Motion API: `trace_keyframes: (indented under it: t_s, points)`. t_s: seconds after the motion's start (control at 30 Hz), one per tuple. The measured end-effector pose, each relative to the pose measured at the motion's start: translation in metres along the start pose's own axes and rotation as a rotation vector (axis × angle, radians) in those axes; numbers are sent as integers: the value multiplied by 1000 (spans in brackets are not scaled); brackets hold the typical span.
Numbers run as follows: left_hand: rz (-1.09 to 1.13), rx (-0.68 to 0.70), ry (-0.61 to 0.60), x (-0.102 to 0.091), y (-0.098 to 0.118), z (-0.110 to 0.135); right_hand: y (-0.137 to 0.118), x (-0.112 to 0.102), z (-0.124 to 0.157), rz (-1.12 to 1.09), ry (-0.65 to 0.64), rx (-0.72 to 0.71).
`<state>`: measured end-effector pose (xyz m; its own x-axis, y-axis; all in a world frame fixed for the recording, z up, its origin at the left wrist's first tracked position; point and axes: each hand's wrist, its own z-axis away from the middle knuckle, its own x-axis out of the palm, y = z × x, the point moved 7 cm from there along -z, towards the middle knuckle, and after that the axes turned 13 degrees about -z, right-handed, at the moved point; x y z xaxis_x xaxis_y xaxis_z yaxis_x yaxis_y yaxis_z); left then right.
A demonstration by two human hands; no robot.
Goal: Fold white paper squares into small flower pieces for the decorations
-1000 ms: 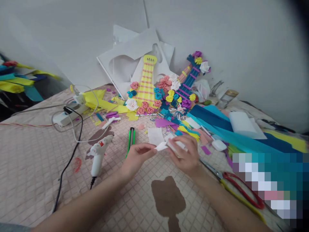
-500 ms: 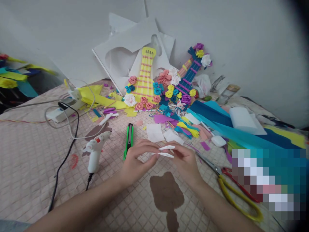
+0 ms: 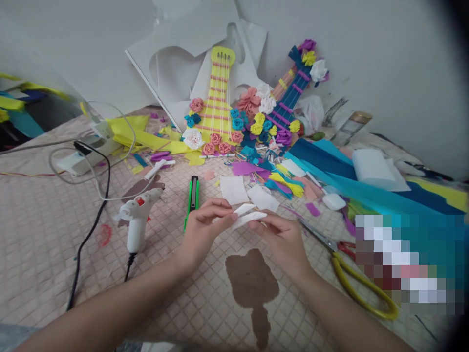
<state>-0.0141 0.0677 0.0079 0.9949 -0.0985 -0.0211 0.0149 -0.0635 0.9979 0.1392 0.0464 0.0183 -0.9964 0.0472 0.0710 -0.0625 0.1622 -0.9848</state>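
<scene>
Between my two hands are two small folded white paper pieces point(image 3: 249, 218), held slanted one in front of the other. My left hand point(image 3: 205, 230) pinches their left ends between thumb and fingers. At the other end, my right hand point(image 3: 284, 239) grips them with thumb and forefinger. Two flat white paper squares point(image 3: 234, 190) lie just beyond my fingers. A green utility knife point(image 3: 193, 195) rests left of my left hand. Scissors point(image 3: 330, 244) with yellow and red handles lie right of my right hand.
A white glue gun point(image 3: 137, 220) stands at left, its cord near a power strip point(image 3: 86, 156). Yellow point(image 3: 216, 107) and blue paper guitars point(image 3: 289, 107) with paper flowers lean at the back. Scraps, crepe paper point(image 3: 322, 166) and a glass jar point(image 3: 351, 127) are at right.
The white paper pieces have turned from nearly level to a slant, and show more of their surface. Both hands still hold them. My view has tipped downward slightly.
</scene>
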Motion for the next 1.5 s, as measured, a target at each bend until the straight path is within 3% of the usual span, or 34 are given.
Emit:
trace_keyframes:
  t_s: [1.07,1.5]
  points:
    - [-221,-40,-97,8,-4,0,24,-1,6,-39,-26,334]
    - [-457,86,-229,15,9,0,25,-3,4,-108,1,315]
